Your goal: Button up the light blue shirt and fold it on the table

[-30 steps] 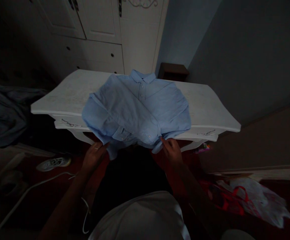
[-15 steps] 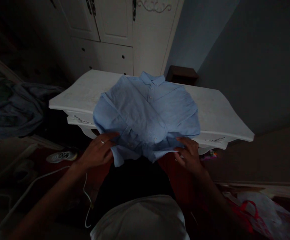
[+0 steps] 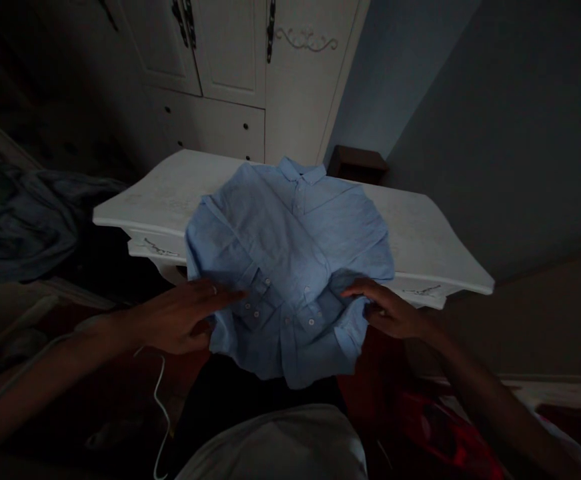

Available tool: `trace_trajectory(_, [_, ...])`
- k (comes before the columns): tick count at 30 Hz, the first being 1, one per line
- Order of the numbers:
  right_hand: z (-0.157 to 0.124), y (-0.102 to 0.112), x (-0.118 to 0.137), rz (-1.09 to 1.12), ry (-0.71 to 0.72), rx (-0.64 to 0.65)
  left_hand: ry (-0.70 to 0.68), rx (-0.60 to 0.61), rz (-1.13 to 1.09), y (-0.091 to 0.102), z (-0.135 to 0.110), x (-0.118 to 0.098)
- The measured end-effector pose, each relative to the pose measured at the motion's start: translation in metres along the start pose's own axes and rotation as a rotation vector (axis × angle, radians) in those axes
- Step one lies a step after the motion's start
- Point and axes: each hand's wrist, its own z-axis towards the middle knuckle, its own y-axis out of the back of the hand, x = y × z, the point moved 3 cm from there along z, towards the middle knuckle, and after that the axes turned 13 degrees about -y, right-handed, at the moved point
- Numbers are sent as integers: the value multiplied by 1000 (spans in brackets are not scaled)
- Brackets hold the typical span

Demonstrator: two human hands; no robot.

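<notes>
A light blue button-up shirt (image 3: pixel 290 247) is spread out with its collar at the far side and its sleeves folded in across the front. Its lower part hangs over the near edge of the white table (image 3: pixel 420 227), toward my body. My left hand (image 3: pixel 185 317) has the shirt's left side edge between its fingers on top and its thumb beneath; a ring is on one finger. On the opposite edge my right hand (image 3: pixel 390 310) pinches bunched fabric near the hem. The buttoned cuffs show between both hands.
Behind the table stands a white wardrobe (image 3: pixel 230 67) with drawers. A small brown box-like piece (image 3: pixel 357 163) is near the wall. Piled clothes (image 3: pixel 20 220) lie at the left. A white cord (image 3: pixel 157 400) hangs at lower left, and a red bag (image 3: pixel 445 427) sits at lower right.
The shirt's lower part, folded up before, now hangs down flatter, with more of the hem and cuffs showing. Both hands have moved to the shirt's side edges. The view has tilted slightly.
</notes>
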Motion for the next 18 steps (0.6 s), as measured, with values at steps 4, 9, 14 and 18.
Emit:
trace_trajectory(4, [13, 5, 5, -105, 0, 263, -15, 124, 85, -3, -4, 4])
trace_trajectory(9, [26, 2, -6, -397, 41, 320, -30, 128, 206, -12, -1, 11])
trace_trajectory(14, [39, 4, 1, -594, 147, 327, -58, 96, 309, -10, 11, 10])
trace_trajectory(18, [45, 7, 12, -640, 183, 349, -78, 86, 307, -4, 14, 9])
